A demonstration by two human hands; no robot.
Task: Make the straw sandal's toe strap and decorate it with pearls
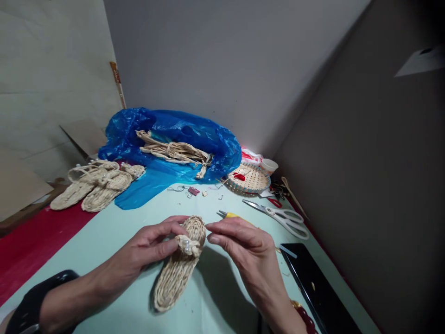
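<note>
A small woven straw slipper (175, 278) lies tilted before me on the pale green table, its coiled end pointing away. Pearl-like beads (187, 246) sit on its braided strap. My left hand (153, 246) is closed on the slipper's left side, thumb by the strap and fingers along the edge behind it. Beside the opposite edge, my right hand (243, 248) has its thumb and index fingertip drawn near each other in a pinch. Whatever is between those fingertips is too small to make out. Yellow-handled pliers (227, 215) lie just behind the right hand, partly covered by it.
Finished straw slippers (104, 185) sit at the left. Behind is a blue plastic bag (222, 144) with a straw bundle (170, 150). To the right are a woven basket (248, 178), white-handled scissors (278, 215) and a black tablet-like slab (320, 287). A pink clip (193, 190) lies mid-table.
</note>
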